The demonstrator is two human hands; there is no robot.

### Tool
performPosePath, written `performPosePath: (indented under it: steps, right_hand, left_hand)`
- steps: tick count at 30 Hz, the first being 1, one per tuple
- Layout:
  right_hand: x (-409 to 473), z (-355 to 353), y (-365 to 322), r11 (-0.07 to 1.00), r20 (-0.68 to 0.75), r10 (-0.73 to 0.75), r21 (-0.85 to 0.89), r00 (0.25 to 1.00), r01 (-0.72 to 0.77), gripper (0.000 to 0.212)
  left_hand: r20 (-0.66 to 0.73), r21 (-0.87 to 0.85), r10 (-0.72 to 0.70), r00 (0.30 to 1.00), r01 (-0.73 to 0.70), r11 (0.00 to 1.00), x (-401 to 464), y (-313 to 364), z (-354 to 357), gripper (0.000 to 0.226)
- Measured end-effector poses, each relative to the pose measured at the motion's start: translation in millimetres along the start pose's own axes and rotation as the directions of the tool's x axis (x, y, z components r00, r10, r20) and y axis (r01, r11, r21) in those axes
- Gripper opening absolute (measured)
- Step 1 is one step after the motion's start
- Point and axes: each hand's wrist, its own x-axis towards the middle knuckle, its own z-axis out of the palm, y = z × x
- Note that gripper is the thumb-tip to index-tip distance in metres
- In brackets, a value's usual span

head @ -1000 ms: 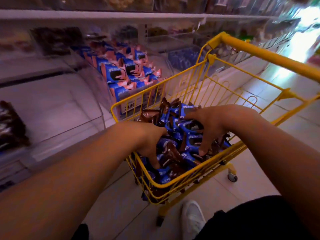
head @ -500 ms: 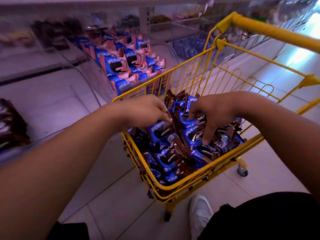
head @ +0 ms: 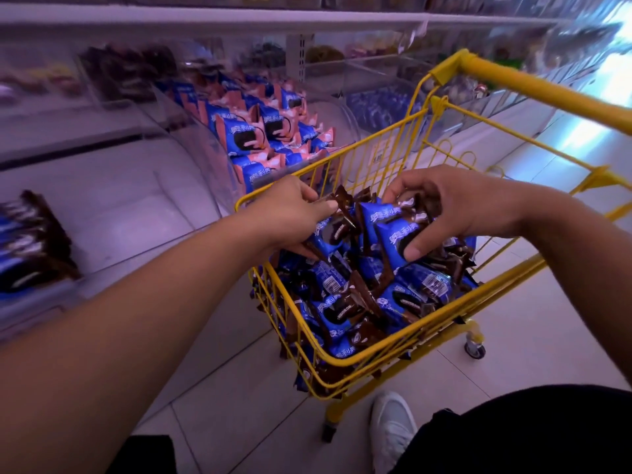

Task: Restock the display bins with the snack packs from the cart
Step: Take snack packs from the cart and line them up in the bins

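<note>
The right hand [head: 458,206] has its fingers curled over the top of a bunch of blue-and-brown foil snack packs [head: 393,230], with the thumb [head: 415,246] pressed against the lower face of one pack, so the bunch is gripped between thumb and fingers. At 9 o'clock from it, the left hand [head: 290,213] closes its fingers and thumb on more of the same packs, one blue pack [head: 325,239] jutting out beneath the palm and a brown crimped edge sticking out past the fingertips. Both handfuls sit just above the heap of loose blue-and-brown packs [head: 376,302] that fills the small yellow wire shopping cart [head: 386,350]. The cart's yellow handle bar [head: 547,88] runs toward 2 o'clock, and one grey caster wheel [head: 475,348] shows at 4 o'clock from the basket.

At 11 o'clock from the hands, just beyond the cart's far rim, a clear curved plastic display bin [head: 205,155] holds upright rows of blue-and-pink snack packs [head: 263,131]. Another clear bin [head: 113,206] lies at 9 o'clock, and at the far 9 o'clock edge there is a stack of dark blue-and-brown packs [head: 30,244]. A white shelf [head: 205,18] crosses the top; the goods behind it are blurred. At 6 o'clock a white shoe [head: 393,432] stands on the pale tiled floor [head: 239,405], beside black clothing [head: 530,432].
</note>
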Motion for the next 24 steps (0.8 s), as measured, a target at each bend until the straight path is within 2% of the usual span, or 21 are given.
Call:
performPosePath:
  steps: [3,5,8,11,14,16,19,24]
  right_hand:
    - [0,5,-3,0.986,0.011,-0.046,0.162,0.999,0.043,0.059]
    - [3,12,-6,0.982,-0.027,-0.071,0.171,0.997,0.075,0.062]
    - [7,18,-8,0.987,-0.180,-0.080,0.126,0.980,0.103,0.072]
    - [11,20,-10,0.989,-0.294,-0.078,0.100,0.953,0.112,0.094]
    - [13,25,-13,0.981,-0.286,-0.114,0.121,0.951,0.154,0.100]
    - [15,30,-16,0.982,-0.292,-0.145,0.077,0.946,0.174,0.102]
    - [17,35,-21,0.982,-0.294,-0.182,-0.003,0.938,0.189,0.102]
    - [18,42,-32,0.972,-0.254,-0.222,0.022,0.941,0.235,0.075]
  left_hand:
    - [-0.002,-0.138,-0.026,1.000,0.026,0.990,0,4,0,0.026]
    - [0.018,-0.263,-0.030,0.999,0.034,0.964,-1,8,-1,0.029]
    - [0.070,-0.398,0.029,0.997,0.001,0.918,-3,13,-3,0.027]
    - [0.234,-0.271,0.133,0.963,-0.067,0.960,-12,14,-10,0.029]
    - [0.335,-0.223,0.102,0.937,-0.027,0.974,-17,11,-15,0.052]
    - [0.290,-0.192,0.089,0.953,-0.033,0.981,-19,11,-14,0.061]
    - [0.151,-0.171,0.128,0.980,-0.102,0.980,-20,11,-12,0.067]
    - [0.086,-0.155,0.220,0.972,-0.205,0.966,-26,11,-19,0.049]
